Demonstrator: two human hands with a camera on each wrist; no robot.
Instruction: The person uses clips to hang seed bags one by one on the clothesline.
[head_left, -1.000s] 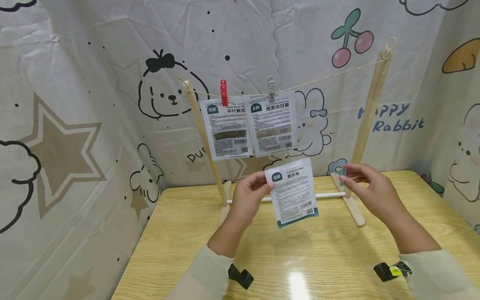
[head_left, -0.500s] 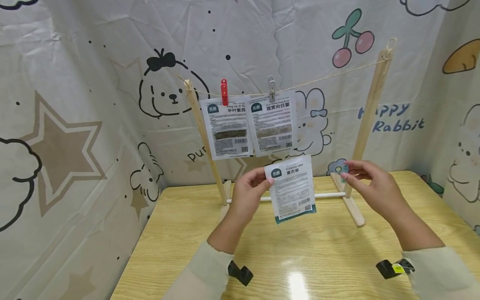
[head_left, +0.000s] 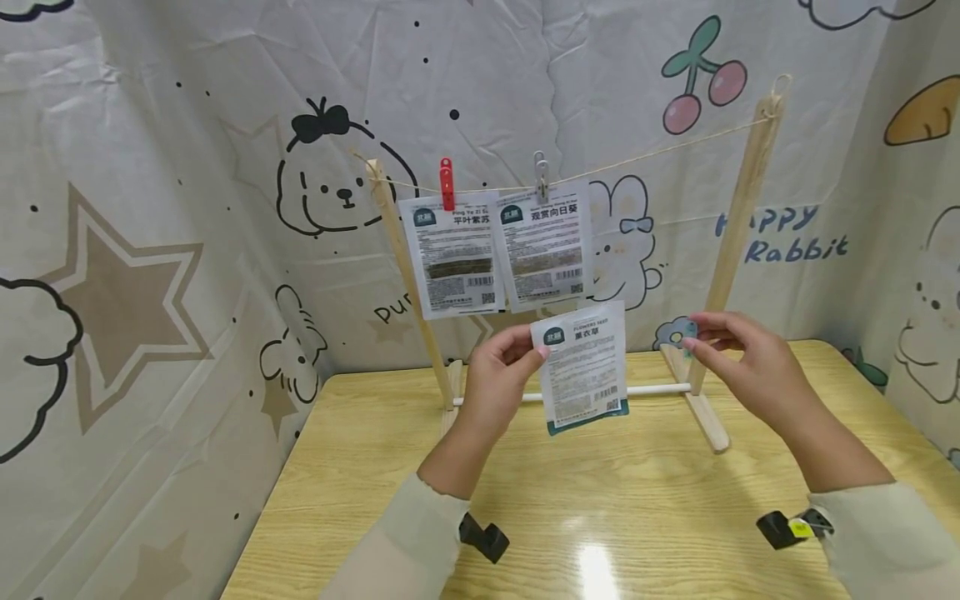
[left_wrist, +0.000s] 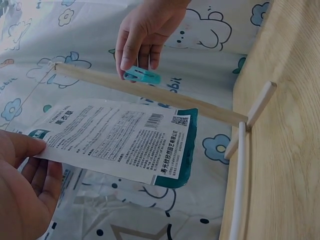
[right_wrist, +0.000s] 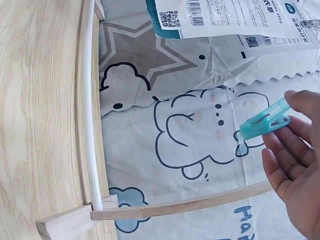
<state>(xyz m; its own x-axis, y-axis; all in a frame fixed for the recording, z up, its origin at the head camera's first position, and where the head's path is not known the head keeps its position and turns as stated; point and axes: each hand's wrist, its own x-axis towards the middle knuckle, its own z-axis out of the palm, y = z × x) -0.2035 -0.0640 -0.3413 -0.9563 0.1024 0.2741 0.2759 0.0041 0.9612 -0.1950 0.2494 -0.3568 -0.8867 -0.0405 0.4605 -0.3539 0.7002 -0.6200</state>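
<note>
My left hand [head_left: 501,379] pinches the upper left edge of a white seed packet [head_left: 583,367] between thumb and fingers. The packet hangs in front of the rack, its printed side facing me and a teal band along its bottom. In my right hand [head_left: 746,367] is a teal clothespin [right_wrist: 265,120], pinched by the handle end between thumb and fingers. Above, two seed packets hang on a string [head_left: 660,152]. A red clothespin [head_left: 447,183] holds the left packet [head_left: 453,275]; a grey clothespin [head_left: 542,177] holds the right packet [head_left: 543,258].
The string runs between a left wooden post [head_left: 408,275] and a taller-looking right wooden post [head_left: 742,208]. A white rod [head_left: 652,390] joins their feet on the wood-grain table [head_left: 555,517]. A printed cloth [head_left: 480,67] hangs behind.
My left hand has raised the seed packet slightly. My right hand, with the teal clothespin, has also risen a little. The hanging packets stay where they were.
</note>
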